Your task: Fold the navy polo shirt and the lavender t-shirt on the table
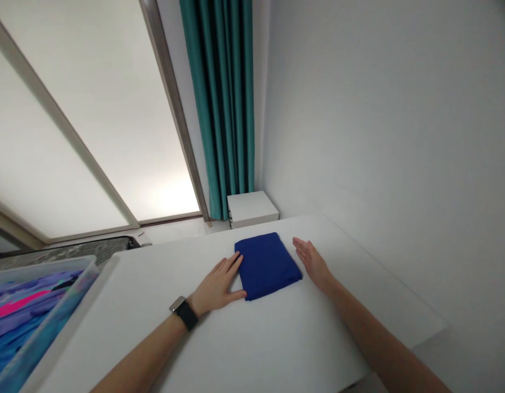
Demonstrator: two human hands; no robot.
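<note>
A dark blue piece of cloth (pixel 269 265), folded into a flat, near-square bundle, lies on the white table (pixel 162 295). At its left edge rests my left hand (pixel 220 284), fingers spread, with the fingertips and thumb touching the fabric. A watch with a black band (pixel 184 313) is on my left wrist. My right hand (pixel 312 263) is just off the bundle's right side, its fingers stretched out and held together, a small gap from the cloth. Whether the bundle is a garment cannot be made out.
At the left a clear plastic bin (pixel 91 267) holds several colourful clothes (pixel 27 305). A small white cabinet (pixel 252 206) stands past the table's far edge, by a green curtain (pixel 226 109). A wall (pixel 379 136) runs along the right side, and frosted sliding doors (pixel 113 98) are at the left.
</note>
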